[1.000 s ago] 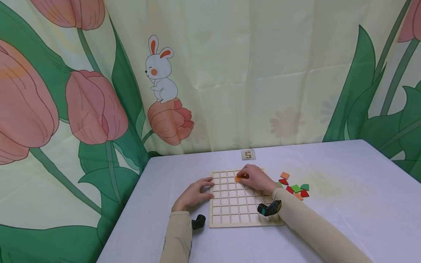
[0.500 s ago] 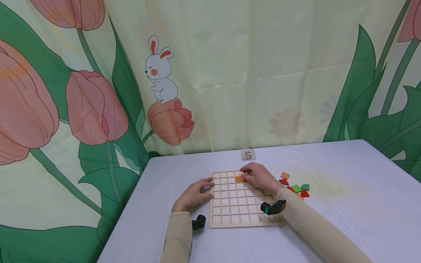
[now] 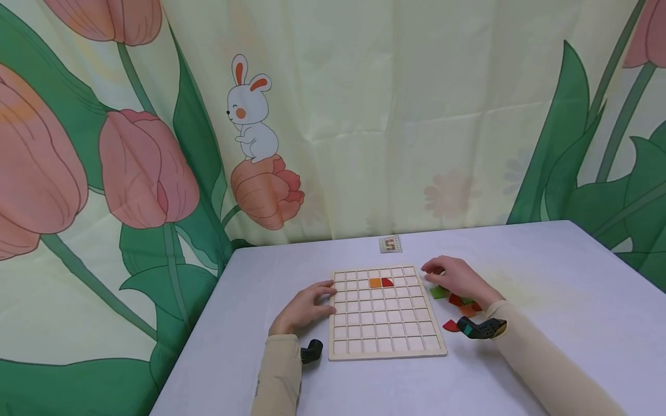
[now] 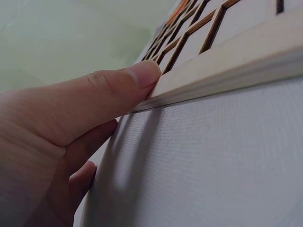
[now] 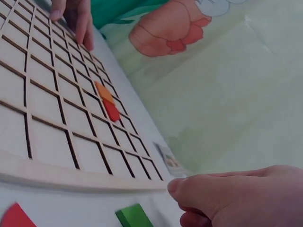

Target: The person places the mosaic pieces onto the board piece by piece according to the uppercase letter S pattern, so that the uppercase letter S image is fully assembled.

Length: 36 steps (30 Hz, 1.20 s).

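Observation:
A wooden grid board (image 3: 364, 356) lies flat, with an orange square tile (image 3: 376, 283) and a red quarter-round tile (image 3: 387, 282) side by side in its upper cells. My left hand (image 3: 304, 307) rests at the board's left edge. Its thumb (image 4: 144, 74) touches the wooden rim in the left wrist view. Just off the board's right edge is my right hand (image 3: 459, 279), its fingers loosely bent and no tile visible in them. Below it lie a green tile (image 3: 439, 292), an orange tile (image 3: 467, 311) and a red tile (image 3: 450, 326); the hand and wrist hide parts of the pile.
A small patterned card (image 3: 390, 244) lies behind the board, near the table's back edge. White cloth (image 3: 541, 277) covers the table. A curtain printed with tulips and a rabbit (image 3: 253, 115) hangs behind.
My right hand has left the board and moved right, over the loose tiles. The red tile beside the orange one is now in plain sight. My left hand stays at the board's edge.

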Tool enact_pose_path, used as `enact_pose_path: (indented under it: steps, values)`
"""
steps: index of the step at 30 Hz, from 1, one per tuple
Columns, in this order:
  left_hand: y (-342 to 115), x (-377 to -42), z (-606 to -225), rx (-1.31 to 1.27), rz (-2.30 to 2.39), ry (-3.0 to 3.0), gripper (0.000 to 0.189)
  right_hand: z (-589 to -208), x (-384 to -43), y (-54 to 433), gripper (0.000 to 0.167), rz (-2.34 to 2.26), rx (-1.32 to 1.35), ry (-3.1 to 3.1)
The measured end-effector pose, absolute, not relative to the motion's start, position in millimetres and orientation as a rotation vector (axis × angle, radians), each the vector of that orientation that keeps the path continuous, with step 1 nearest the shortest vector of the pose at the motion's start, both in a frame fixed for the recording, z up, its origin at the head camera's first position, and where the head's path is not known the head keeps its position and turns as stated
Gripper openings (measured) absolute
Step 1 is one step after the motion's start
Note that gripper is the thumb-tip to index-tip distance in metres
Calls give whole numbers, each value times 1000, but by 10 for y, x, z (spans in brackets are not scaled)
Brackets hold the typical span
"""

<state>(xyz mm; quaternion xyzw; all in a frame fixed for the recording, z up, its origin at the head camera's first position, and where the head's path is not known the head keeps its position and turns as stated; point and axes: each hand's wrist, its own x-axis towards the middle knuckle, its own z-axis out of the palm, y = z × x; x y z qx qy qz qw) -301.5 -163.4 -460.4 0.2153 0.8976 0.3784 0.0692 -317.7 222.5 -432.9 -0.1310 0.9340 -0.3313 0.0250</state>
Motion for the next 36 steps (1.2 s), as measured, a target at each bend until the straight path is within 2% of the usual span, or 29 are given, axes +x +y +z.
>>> enact_pose_path:
  steps: [13,36]
  values:
    - [-1634,-3026,-4603,630,1145,2708,46,-4262,-3084,2658,24,-875,-497,2796]
    - [-1629,-2986,-4577,661,1159,2698,46,-4368,-3269,2424,29,-810,-554,2906]
